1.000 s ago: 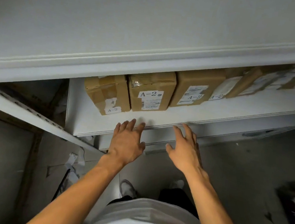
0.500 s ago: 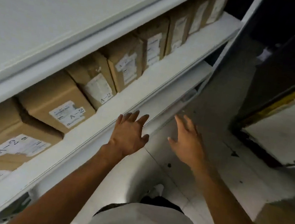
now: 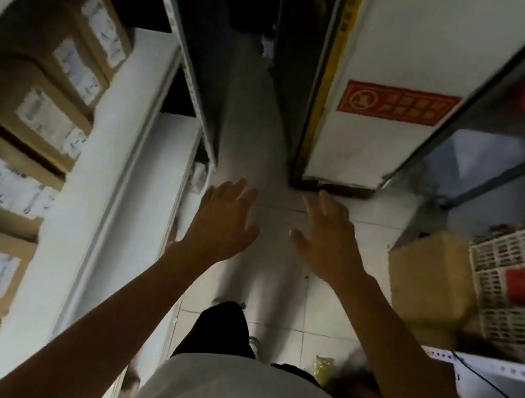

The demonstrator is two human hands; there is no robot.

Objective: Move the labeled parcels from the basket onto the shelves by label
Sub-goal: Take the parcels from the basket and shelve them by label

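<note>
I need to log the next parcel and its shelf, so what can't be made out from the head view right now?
- Parcel labels on the left shelf: motion blur, text unreadable.
- Basket at right: cut by the frame edge, contents unclear through its lattice.
- Red sign: characters too small and blurred.
- Left hand and right hand: both open, hold nothing, so the next parcel is unknown.

Red sign (image 3: 398, 104) on white wall (image 3: 372, 153)
</note>
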